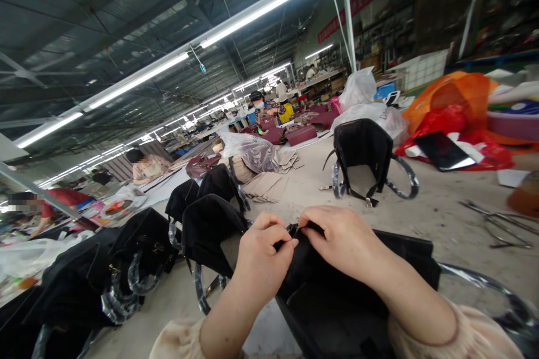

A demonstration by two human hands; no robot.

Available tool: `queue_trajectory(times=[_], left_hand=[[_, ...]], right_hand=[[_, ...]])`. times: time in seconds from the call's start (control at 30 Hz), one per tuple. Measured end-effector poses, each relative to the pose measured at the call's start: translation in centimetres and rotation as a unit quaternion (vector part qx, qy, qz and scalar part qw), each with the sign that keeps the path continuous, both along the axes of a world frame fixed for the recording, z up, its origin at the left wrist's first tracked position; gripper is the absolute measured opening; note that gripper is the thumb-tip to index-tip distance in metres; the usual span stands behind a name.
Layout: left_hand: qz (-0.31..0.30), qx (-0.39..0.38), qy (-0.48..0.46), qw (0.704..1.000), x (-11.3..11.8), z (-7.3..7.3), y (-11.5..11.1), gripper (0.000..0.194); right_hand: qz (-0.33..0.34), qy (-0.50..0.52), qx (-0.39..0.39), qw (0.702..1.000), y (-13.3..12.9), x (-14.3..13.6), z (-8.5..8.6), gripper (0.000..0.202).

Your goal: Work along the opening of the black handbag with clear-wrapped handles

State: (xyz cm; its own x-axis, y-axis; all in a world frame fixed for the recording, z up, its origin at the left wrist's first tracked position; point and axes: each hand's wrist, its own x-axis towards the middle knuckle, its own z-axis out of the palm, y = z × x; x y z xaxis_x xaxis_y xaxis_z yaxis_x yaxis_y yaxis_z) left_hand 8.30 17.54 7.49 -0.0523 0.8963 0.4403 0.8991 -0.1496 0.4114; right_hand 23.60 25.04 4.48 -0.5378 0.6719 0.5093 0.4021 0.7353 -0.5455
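A black handbag (pixel 337 303) lies open towards me on the table, with a plastic-wrapped handle (pixel 492 280) curving out at its right. My left hand (pixel 265 252) pinches the bag's far upper edge between thumb and fingers. Close beside it, my right hand (pixel 337 238) is closed on the same edge, thumb against fingers. The fingertips of both hands nearly meet there, and the bit of edge between them is mostly hidden. Just beyond my left hand, another black handbag (pixel 210 230) stands on the table.
More black handbags (pixel 122 269) are heaped at left. One black handbag (pixel 362 151) stands further back, near beige flat pieces (pixel 265 186). Scissors (pixel 501 221) lie at right, before a dark tablet-like slab (pixel 444 151) and a red plastic bag (pixel 497 151). Other people work at tables behind.
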Motion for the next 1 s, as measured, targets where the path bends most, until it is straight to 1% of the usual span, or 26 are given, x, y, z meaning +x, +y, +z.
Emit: queue_trajectory(times=[0.07, 0.17, 0.3, 0.43, 0.53, 0.67, 0.8, 0.9, 1.0], left_hand=[[0.002, -0.003, 0.022, 1.0, -0.06, 0.07, -0.06, 0.011], [-0.002, -0.006, 0.042, 0.999, -0.17, 0.17, -0.09, 0.011], [-0.012, 0.0, 0.05, 0.999, -0.22, 0.2, -0.04, 0.01], [-0.015, 0.005, 0.044, 0.999, -0.18, 0.23, 0.0, 0.012], [-0.029, 0.013, 0.02, 0.999, -0.2, 0.22, 0.0, 0.013], [-0.054, 0.013, -0.006, 0.998, -0.24, 0.0, 0.0, 0.015], [-0.051, 0.014, -0.009, 0.999, -0.2, -0.21, -0.02, 0.015], [-0.058, 0.031, 0.014, 0.998, -0.16, -0.08, 0.03, 0.015], [-0.093, 0.058, 0.064, 0.992, -0.18, 0.36, 0.17, 0.015]], right_hand=[[0.004, 0.003, -0.002, 1.0, 0.05, 0.03, -0.03, 0.015], [0.028, 0.007, 0.004, 1.0, 0.08, 0.09, -0.01, 0.017], [0.053, 0.003, 0.037, 0.998, -0.12, 0.1, 0.1, 0.024], [0.062, -0.019, 0.09, 0.994, -0.21, 0.02, 0.16, 0.016], [0.073, -0.033, 0.112, 0.99, -0.11, -0.01, 0.17, 0.014], [0.072, -0.03, 0.089, 0.993, -0.11, -0.04, 0.16, 0.012], [0.062, -0.024, 0.049, 0.997, -0.28, 0.0, 0.2, 0.011], [0.038, -0.033, 0.027, 0.998, -0.42, 0.05, 0.29, 0.01], [0.029, -0.04, 0.02, 0.999, -0.5, -0.01, 0.39, 0.01]])
